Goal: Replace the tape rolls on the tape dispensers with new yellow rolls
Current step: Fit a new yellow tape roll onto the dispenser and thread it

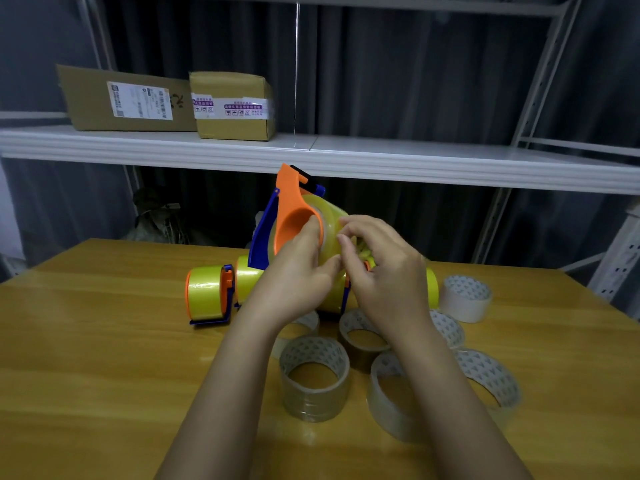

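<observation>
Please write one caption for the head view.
Both hands fit a yellow roll into an orange-blue dispenser above the table.

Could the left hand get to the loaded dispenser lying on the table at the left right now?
Probably not at once. The left hand is holding the raised dispenser with the right hand. The loaded dispenser lies just left of that wrist with nothing between, so once freed it looks reachable.

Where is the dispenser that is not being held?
In the head view, the dispenser stands on the table, left of the left hand, with a yellow roll on it.
</observation>
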`<state>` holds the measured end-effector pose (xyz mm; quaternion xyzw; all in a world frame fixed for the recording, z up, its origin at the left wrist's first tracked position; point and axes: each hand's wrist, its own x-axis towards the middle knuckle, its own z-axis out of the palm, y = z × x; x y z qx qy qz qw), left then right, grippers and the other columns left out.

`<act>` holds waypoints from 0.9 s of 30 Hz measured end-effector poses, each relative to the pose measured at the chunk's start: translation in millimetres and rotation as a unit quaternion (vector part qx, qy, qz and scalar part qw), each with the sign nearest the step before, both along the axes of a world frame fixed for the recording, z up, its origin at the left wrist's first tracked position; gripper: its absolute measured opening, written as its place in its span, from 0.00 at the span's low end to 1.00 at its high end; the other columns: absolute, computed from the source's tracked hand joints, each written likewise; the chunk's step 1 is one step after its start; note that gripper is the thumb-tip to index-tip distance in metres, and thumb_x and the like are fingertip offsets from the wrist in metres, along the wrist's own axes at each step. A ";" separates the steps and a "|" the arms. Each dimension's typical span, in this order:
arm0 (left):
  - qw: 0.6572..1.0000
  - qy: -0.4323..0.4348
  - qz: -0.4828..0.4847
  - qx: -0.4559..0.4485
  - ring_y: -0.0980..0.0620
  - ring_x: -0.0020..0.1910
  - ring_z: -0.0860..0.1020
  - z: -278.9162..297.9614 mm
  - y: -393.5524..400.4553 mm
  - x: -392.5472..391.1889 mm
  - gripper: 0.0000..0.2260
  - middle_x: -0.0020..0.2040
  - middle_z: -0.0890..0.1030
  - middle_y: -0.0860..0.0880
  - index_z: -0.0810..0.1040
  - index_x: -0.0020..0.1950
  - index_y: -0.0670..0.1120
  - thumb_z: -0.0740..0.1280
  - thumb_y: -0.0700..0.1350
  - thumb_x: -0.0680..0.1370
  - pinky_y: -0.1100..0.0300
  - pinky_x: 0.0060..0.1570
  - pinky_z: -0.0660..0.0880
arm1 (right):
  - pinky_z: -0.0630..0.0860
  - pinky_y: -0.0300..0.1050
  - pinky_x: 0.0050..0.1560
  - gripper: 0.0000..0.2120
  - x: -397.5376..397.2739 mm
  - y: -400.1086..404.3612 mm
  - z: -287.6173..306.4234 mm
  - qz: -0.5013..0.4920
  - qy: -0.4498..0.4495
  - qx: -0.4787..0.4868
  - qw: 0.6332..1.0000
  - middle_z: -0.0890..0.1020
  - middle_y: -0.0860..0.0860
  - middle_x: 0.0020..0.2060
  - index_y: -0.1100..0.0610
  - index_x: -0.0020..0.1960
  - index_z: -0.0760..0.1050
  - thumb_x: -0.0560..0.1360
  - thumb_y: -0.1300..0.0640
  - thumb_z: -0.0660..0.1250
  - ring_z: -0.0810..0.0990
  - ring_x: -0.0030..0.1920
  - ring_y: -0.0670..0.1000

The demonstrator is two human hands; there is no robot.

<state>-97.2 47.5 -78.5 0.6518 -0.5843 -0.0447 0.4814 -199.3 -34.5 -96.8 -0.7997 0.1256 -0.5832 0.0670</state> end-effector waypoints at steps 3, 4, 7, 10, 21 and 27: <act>0.999 0.031 -0.025 0.013 0.59 0.38 0.76 -0.3 0.5 4.6 0.11 0.42 0.77 0.48 0.71 0.59 0.48 0.65 0.47 0.78 0.53 0.39 0.77 | 0.74 0.35 0.41 0.07 -2.3 -2.0 2.5 -0.011 0.004 0.016 1.000 0.82 0.49 0.47 0.59 0.49 0.79 0.78 0.58 0.64 0.77 0.47 0.43; 0.998 0.045 -0.034 0.021 0.56 0.45 0.79 -0.5 0.8 6.1 0.14 0.48 0.79 0.47 0.71 0.61 0.49 0.66 0.50 0.77 0.49 0.46 0.78 | 0.74 0.35 0.40 0.06 -4.0 -3.5 3.5 -0.002 -0.002 0.044 0.999 0.82 0.48 0.46 0.57 0.50 0.79 0.78 0.58 0.64 0.77 0.46 0.43; 0.996 0.067 -0.049 0.033 0.51 0.53 0.80 -0.5 2.3 7.1 0.20 0.54 0.80 0.48 0.71 0.62 0.51 0.65 0.54 0.72 0.44 0.53 0.77 | 0.77 0.41 0.44 0.06 -7.7 -5.0 5.9 0.054 -0.024 0.143 0.988 0.82 0.47 0.46 0.55 0.50 0.80 0.78 0.59 0.65 0.80 0.47 0.43; 0.993 0.099 -0.065 0.029 0.53 0.57 0.79 -1.2 1.7 7.6 0.23 0.57 0.80 0.51 0.70 0.66 0.50 0.65 0.54 0.72 0.46 0.58 0.75 | 0.79 0.42 0.50 0.08 -11.3 -5.0 9.5 0.110 -0.041 0.208 0.971 0.83 0.47 0.48 0.54 0.53 0.79 0.80 0.61 0.62 0.81 0.51 0.44; 0.993 0.095 -0.069 -0.002 0.56 0.58 0.78 6.1 5.3 5.6 0.21 0.58 0.80 0.53 0.71 0.64 0.51 0.65 0.53 0.73 0.47 0.59 0.75 | 0.79 0.46 0.51 0.05 -11.2 -5.0 11.7 0.042 -0.029 0.029 0.998 0.84 0.49 0.47 0.59 0.49 0.84 0.74 0.60 0.70 0.82 0.50 0.48; 0.992 0.094 -0.084 0.003 0.48 0.54 0.80 2.9 3.4 2.2 0.21 0.55 0.81 0.46 0.72 0.62 0.48 0.66 0.54 0.72 0.42 0.54 0.76 | 0.75 0.43 0.43 0.06 -11.1 -3.7 11.1 -0.024 -0.010 0.005 1.000 0.81 0.51 0.43 0.61 0.47 0.79 0.76 0.62 0.64 0.79 0.44 0.49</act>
